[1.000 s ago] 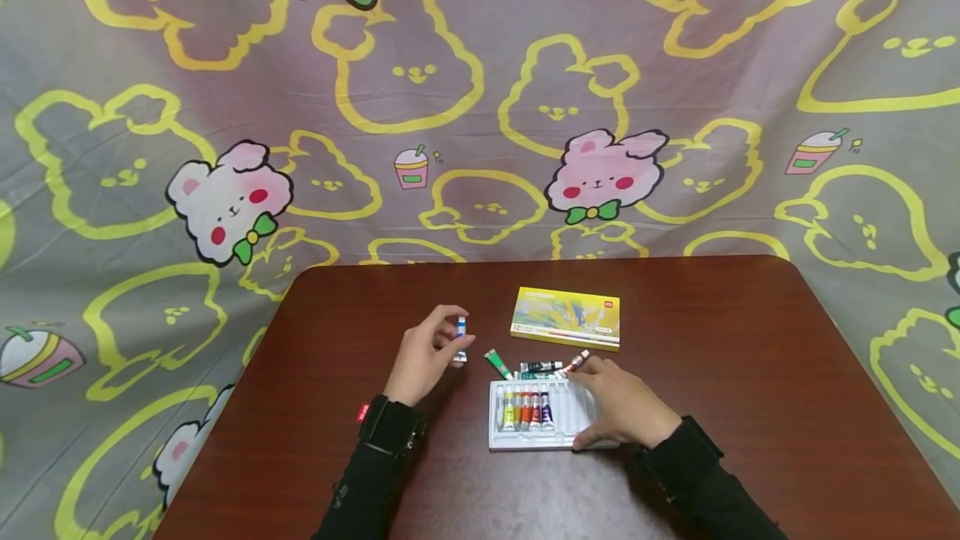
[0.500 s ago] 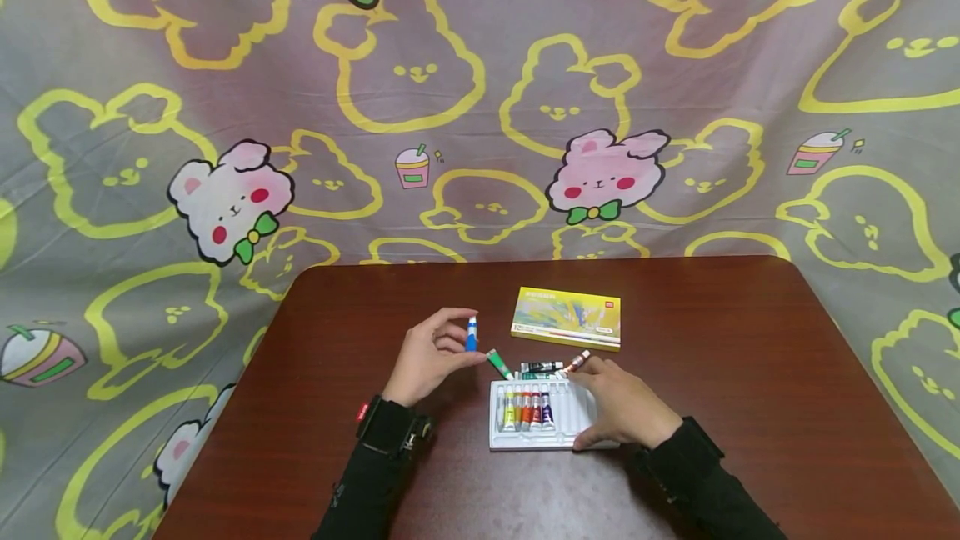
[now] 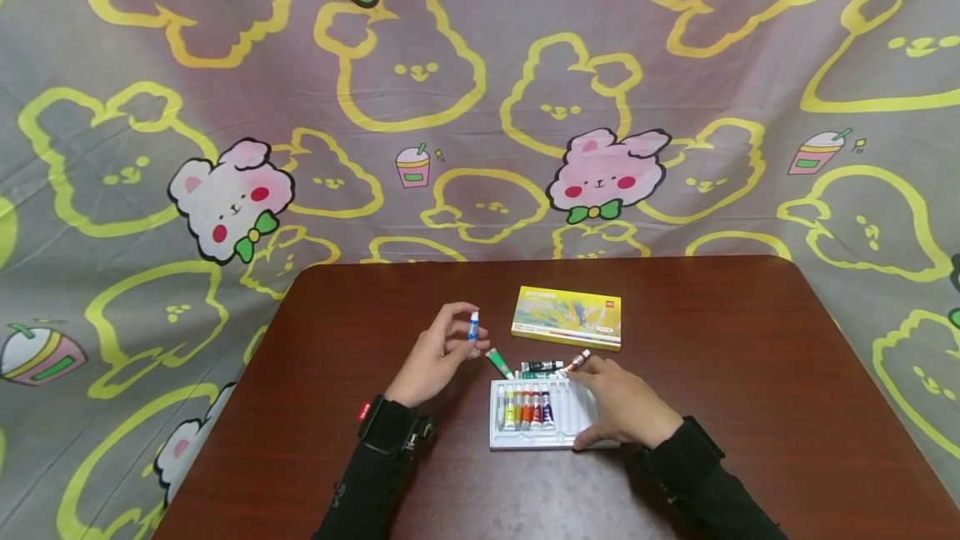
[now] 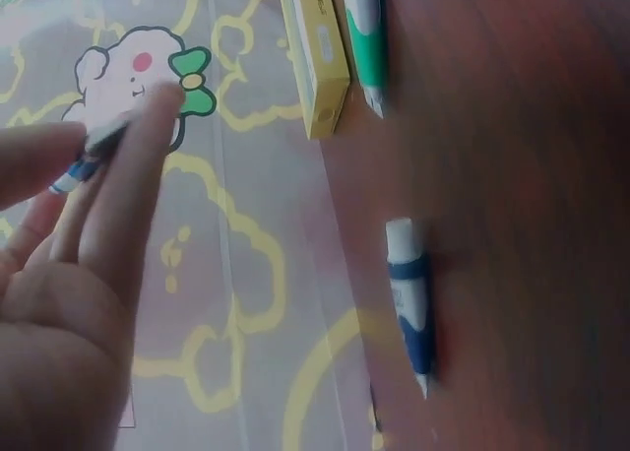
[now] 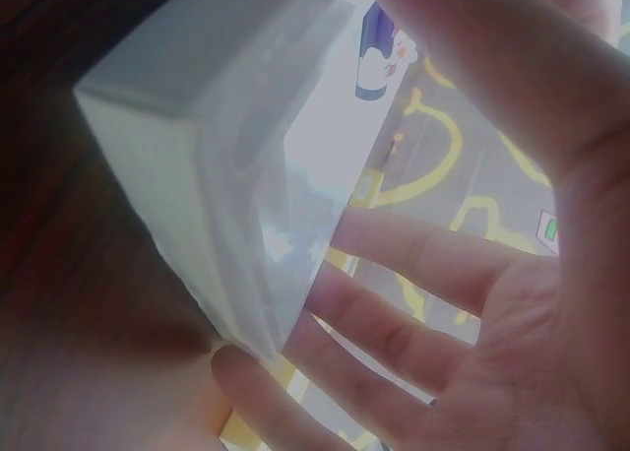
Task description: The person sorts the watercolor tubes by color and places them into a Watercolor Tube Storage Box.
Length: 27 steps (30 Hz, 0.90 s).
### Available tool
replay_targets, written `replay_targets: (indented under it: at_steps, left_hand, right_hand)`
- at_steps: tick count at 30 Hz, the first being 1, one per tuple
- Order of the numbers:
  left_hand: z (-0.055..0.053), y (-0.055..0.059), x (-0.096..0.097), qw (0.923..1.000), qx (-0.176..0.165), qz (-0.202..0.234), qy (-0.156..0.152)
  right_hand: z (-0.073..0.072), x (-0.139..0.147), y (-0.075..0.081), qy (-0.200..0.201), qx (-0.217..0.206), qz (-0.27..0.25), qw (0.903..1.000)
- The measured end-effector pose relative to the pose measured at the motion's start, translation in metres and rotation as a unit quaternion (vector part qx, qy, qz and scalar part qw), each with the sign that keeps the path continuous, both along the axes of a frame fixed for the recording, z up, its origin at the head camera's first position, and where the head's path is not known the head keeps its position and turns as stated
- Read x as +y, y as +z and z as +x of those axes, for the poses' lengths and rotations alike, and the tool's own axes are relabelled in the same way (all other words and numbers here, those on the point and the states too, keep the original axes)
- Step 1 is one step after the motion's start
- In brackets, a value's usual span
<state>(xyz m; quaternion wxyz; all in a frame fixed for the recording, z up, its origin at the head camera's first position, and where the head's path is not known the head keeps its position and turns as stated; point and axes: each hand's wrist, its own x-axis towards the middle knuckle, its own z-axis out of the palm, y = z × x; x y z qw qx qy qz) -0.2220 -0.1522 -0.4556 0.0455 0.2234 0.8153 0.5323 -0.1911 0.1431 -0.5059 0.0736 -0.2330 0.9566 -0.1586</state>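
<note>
Blue paint tube (image 3: pixel 473 327) — held nearly upright near the flat, partly filled white tray (image 3: pixel 567 412).

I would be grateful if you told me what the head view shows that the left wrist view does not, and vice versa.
Only the head view shows the row of tubes in the white tray and the right hand holding that tray. Only the left wrist view shows a loose blue-and-white tube on the table. Both show the left hand, the green tube and the yellow box.
</note>
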Motion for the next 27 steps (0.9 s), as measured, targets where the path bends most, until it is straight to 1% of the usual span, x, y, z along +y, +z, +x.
replay_targets:
  at_steps: [3,6,9,13,16,22,27]
  left_hand:
    - [-0.002,-0.002,0.000,0.9998,-0.014,0.010,-0.012]
    - [-0.005,-0.009,-0.001,0.9994,-0.021,0.022,-0.015]
    - [-0.011,-0.021,-0.003,0.9984,-0.029,0.045,-0.017]
    - [-0.018,-0.033,-0.006,0.9968,-0.044,0.066,-0.009]
    - [-0.019,-0.035,-0.007,0.9957,-0.053,0.075,-0.009]
    - [-0.019,-0.036,-0.009,0.9913,-0.080,0.101,-0.025]
    - [-0.019,-0.036,-0.009,0.9911,-0.082,0.100,-0.032]
  right_hand:
    - [0.000,0.000,0.000,-0.001,0.000,-0.002,1.0000]
    - [0.000,0.000,0.000,-0.002,0.000,-0.001,1.0000]
    - [0.000,0.000,-0.001,-0.003,0.000,0.000,1.0000]
    - [0.000,0.000,0.000,0.000,0.001,-0.004,1.0000]
    - [0.000,0.001,0.000,0.005,0.003,-0.008,0.9999]
    - [0.000,0.000,0.001,0.007,-0.001,-0.009,0.9999]
    - [0.000,0.000,0.001,0.003,-0.003,-0.005,1.0000]
